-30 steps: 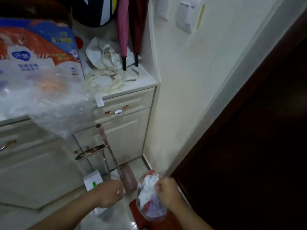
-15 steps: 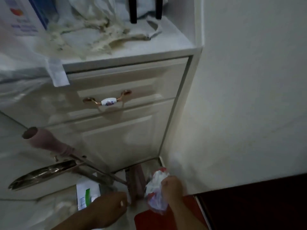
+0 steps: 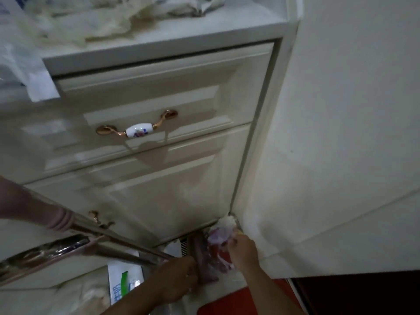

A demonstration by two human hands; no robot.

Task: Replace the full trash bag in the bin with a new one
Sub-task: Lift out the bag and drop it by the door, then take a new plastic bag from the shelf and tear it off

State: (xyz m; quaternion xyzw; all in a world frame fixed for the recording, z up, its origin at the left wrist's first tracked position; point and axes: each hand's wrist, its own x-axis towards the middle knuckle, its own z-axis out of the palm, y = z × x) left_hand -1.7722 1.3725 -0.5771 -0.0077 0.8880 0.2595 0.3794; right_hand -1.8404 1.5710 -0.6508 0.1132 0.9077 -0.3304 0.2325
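The full trash bag (image 3: 218, 247) is clear plastic stuffed with red, white and purple waste. It hangs low in the floor corner where the white cabinet (image 3: 172, 183) meets the wall (image 3: 341, 133). My right hand (image 3: 243, 251) grips the bag from its right side. My left hand (image 3: 175, 280) is down at floor level just left of the bag, at the foot of two metal poles (image 3: 127, 248) and beside a pinkish upright object (image 3: 202, 260). Its fingers are hidden, so its grip is unclear. No bin shows in view.
The poles slant up to the left, one ending in a pink grip (image 3: 34, 210). A white carton with green print (image 3: 125, 285) lies on the floor. A red mat (image 3: 227, 303) and a dark door (image 3: 363, 294) lie at the bottom right. Crumpled cloth (image 3: 102, 17) tops the cabinet.
My view has dropped and closed in on the cabinet's lower corner. Both hands have gone down and forward, carrying the bag into the corner by the wall.
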